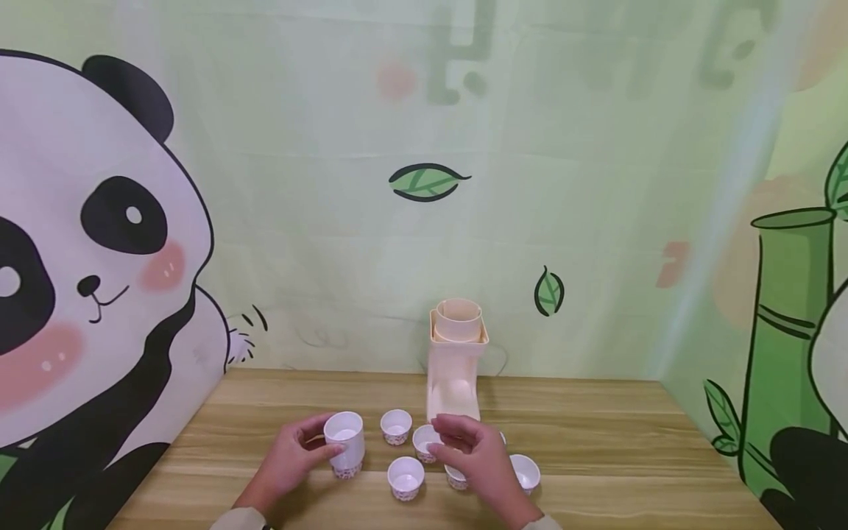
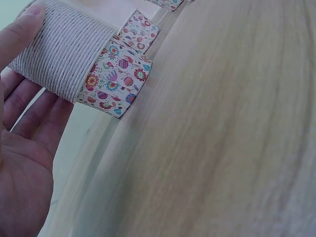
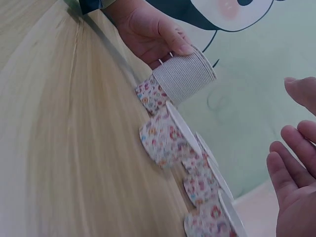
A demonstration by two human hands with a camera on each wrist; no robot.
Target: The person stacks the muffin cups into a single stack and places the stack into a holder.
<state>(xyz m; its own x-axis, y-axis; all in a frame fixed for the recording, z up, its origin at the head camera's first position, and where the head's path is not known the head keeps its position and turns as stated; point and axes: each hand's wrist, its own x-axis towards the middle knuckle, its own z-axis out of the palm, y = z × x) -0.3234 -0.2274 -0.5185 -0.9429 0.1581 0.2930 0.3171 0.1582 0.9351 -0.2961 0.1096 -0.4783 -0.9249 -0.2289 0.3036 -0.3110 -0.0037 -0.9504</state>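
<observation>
My left hand grips a stack of nested paper baking cups, thumb on the near side and fingers round the far side. In the left wrist view the stack shows tightly packed white rims above one flower-patterned base, close to the tabletop. My right hand hovers over the single cups to the right, its fingers loosely bent and apart, holding nothing. Several single cups stand upright between and beside the hands, among them a back cup and a front cup. The right hand partly hides others.
A peach-coloured plastic holder with a round tube on top stands behind the cups, near the back of the wooden table. Behind it hangs a pale green cloth printed with pandas, leaves and bamboo.
</observation>
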